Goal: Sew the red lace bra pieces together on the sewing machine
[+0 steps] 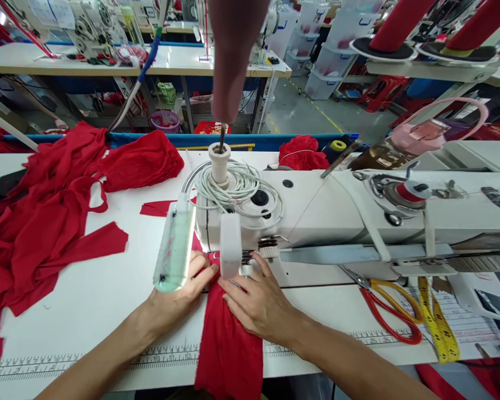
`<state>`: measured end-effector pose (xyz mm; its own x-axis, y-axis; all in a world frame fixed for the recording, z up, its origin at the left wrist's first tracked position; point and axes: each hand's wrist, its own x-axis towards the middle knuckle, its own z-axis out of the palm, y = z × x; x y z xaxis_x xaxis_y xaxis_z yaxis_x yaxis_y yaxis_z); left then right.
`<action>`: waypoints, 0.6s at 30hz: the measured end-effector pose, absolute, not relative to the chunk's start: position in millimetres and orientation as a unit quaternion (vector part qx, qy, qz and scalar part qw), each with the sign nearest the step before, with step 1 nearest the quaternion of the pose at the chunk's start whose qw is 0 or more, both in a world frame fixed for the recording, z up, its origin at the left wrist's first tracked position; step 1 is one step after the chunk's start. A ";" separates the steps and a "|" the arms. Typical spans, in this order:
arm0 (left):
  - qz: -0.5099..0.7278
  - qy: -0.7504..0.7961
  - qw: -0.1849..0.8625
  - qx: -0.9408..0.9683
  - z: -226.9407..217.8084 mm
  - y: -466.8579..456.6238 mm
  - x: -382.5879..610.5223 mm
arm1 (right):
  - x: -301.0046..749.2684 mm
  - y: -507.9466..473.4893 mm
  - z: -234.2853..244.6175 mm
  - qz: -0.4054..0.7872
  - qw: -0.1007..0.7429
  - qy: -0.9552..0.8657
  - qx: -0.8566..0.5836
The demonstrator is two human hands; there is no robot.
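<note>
One red strip [231, 344] at the sewing machine [304, 191]

It sits between left hand [183, 294] and right hand [258, 305], trailing below them! Left fingers curl, tips pressed at the strip's edge; pinching, I can't tell. Right fingers, slightly spread, lie across the strip. Away left of the left hand, a heap of red fabric [54, 211]; well right of the right hand, scissors [370, 286], then a tape measure [437, 328].

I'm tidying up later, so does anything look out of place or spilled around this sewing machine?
Nothing looks spilled or damaged. Slightly untidy: a loose pale coil sits atop the sewing machine, and red fabric lies rumpled in a heap at left, perhaps just work material.
</note>
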<state>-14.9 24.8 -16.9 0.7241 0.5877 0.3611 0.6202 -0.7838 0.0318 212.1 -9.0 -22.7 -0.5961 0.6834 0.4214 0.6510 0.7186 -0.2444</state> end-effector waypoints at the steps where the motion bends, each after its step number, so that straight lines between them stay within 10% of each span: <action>1: -0.173 -0.328 0.049 -0.928 -17.8 23.9 -15.1 | 212.0 -9.2 -22.7 0.031 0.248 -0.893 -0.375; 18: -0.195 -0.462 0.138 -0.854 -23.9 -0.2 20.3 | 210.0 -6.4 -22.4 0.057 0.253 -0.877 -0.404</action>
<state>20.3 -0.2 -23.9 0.4974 0.7356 0.4599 0.8429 -0.5353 -0.0554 210.0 -6.4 -22.4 -0.5450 0.7381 0.3978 0.6801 0.6666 -0.3052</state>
